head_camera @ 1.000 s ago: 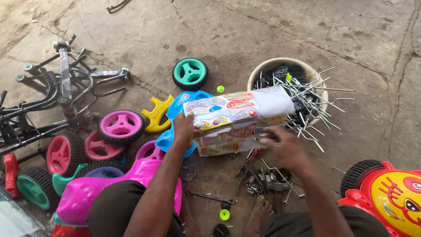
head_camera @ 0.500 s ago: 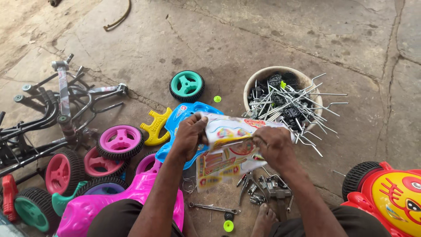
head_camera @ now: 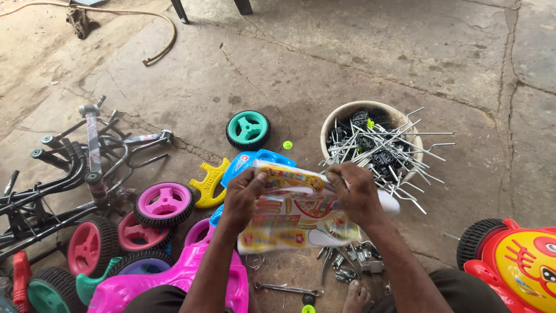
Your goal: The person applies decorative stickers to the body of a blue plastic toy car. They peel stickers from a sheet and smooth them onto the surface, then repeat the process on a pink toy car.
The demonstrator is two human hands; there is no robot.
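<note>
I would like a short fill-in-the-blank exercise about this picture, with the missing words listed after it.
1. Both hands, the left hand and the right hand, hold one colourful ____ sheet.
2. The lone wheel lying flat on the concrete has a ____ hub.
3. The round basin is filled with metal ____.
4. The wrench lies on the ____.

Missing words: sticker; green; rods; floor

A single head-worn camera looks steeply down, close over the hands (head_camera: 301,197), onto the concrete floor (head_camera: 359,52).
</note>
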